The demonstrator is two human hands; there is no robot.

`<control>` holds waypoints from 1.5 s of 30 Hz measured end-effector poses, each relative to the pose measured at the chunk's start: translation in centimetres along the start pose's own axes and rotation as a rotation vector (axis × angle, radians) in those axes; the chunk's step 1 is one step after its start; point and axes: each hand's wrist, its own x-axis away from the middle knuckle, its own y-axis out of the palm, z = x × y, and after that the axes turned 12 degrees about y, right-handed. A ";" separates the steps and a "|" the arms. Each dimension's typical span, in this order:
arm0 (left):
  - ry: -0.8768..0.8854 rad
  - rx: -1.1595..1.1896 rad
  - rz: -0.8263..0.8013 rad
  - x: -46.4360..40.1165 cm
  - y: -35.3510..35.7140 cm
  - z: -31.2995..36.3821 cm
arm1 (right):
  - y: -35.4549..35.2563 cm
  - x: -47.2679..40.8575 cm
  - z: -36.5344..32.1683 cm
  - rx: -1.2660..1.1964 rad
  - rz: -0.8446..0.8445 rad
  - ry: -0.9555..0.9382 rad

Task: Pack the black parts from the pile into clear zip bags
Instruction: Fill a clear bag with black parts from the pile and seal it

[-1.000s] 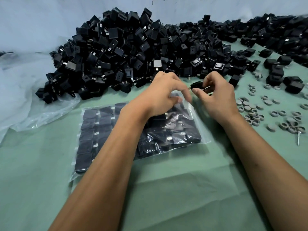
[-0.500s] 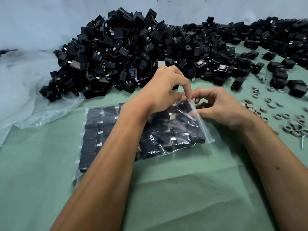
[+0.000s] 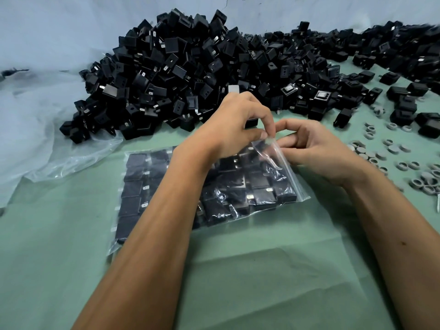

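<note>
A clear zip bag (image 3: 147,186) lies flat on the green cloth, filled with rows of black parts. My left hand (image 3: 233,129) reaches over the bag and pinches its upper right corner at the zip edge. My right hand (image 3: 316,151) meets it from the right, fingers curled at the same corner of the bag mouth. Behind them a big pile of black parts (image 3: 190,75) stretches along the back and off to the right. No loose part shows in either hand.
Several grey rings (image 3: 371,156) lie scattered on the cloth at the right, with a screw (image 3: 437,206) at the edge. Crumpled clear plastic sheet (image 3: 47,144) covers the left side. Open green cloth (image 3: 262,282) lies in front between my forearms.
One second ago my right hand held a black part by the bag mouth. That part is gone from the hand, and both hands have closed in on the bag's upper right corner.
</note>
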 end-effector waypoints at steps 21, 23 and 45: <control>-0.067 0.057 -0.099 0.0 1.0 0.0 | -0.9 -6.1 -1.3 0.225 0.564 -0.095; -0.061 0.054 -0.111 0.0 1.0 0.1 | -1.4 -8.0 -2.3 0.506 0.422 -0.114; 0.003 -0.008 -0.096 0.3 0.4 0.5 | -1.3 -9.7 -1.3 0.950 0.295 -0.227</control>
